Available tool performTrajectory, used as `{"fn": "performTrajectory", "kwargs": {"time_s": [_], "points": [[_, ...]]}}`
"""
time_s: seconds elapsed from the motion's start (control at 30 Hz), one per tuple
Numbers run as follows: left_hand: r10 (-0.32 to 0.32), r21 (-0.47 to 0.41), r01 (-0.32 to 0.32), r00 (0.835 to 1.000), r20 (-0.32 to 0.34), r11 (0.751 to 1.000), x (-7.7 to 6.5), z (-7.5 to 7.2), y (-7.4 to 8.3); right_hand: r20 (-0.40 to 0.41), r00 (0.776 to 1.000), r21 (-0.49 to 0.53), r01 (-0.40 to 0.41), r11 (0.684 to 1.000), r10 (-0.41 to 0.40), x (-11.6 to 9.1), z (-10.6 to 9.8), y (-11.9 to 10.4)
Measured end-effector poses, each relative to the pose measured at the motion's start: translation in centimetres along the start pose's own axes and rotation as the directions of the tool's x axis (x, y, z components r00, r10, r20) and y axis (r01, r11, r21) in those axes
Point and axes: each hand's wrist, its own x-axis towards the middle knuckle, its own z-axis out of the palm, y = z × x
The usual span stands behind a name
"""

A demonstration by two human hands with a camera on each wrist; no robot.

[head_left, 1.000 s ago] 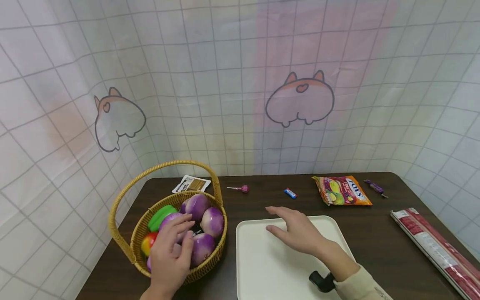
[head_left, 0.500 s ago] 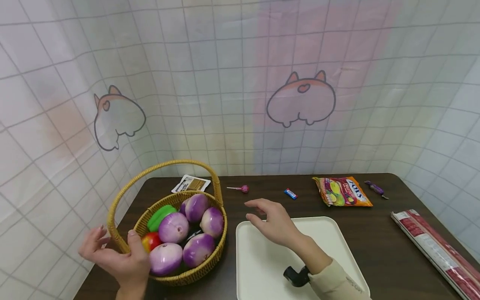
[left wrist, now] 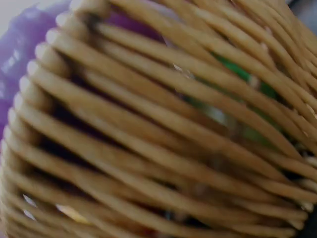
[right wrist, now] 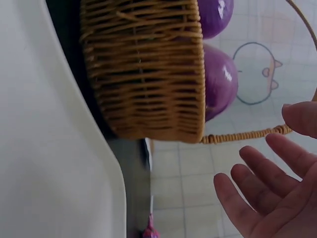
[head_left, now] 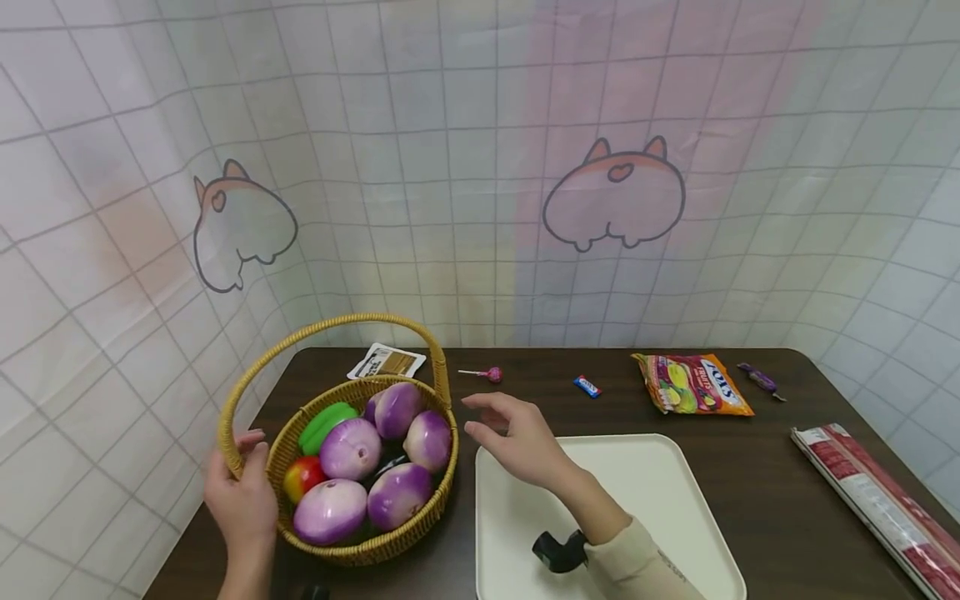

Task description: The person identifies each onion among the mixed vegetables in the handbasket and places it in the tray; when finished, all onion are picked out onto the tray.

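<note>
A wicker basket (head_left: 390,546) with a tall arched handle (head_left: 341,321) stands on the left of the table. In it lie several purple-and-white onions (head_left: 350,448), a green vegetable-like piece (head_left: 327,427) and a red-yellow fruit (head_left: 303,477). My left hand (head_left: 243,500) grips the left foot of the handle, its fingers partly hidden. In the left wrist view, blurred basket weave (left wrist: 148,119) fills the picture. My right hand (head_left: 517,437) hovers over the upper left of the white tray (head_left: 637,467), fingers loosely bent, holding nothing, apart from the basket's right side.
Along the back lie a flat packet (head_left: 386,362), a lollipop (head_left: 492,374), a small blue wrapped candy (head_left: 587,386), an orange candy bag (head_left: 693,384) and a purple wrapped candy (head_left: 761,380). A long red-and-white package (head_left: 870,500) lies at the right. Gridded cloth surrounds the table.
My left hand has gone from above the onions, out left past the basket, then onto the handle's foot. The right hand has shifted left toward the basket. The basket has hardly moved.
</note>
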Motion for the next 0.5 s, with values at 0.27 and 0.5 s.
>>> {"fn": "performTrajectory", "kwargs": {"time_s": [0.27, 0.5], "points": [[-0.059, 0.01, 0.058, 0.991, 0.118, 0.998, -0.2, -0.1, -2.9, -0.002, 1.0, 0.091, -0.017, 0.996, 0.018, -0.1, 1.6, -0.8], [-0.041, 0.062, 0.034, 0.993, 0.107, 0.998, -0.2, -0.4, -3.9, -0.006, 1.0, 0.035, 0.029, 0.999, -0.029, -0.2, 4.1, -1.8]]}}
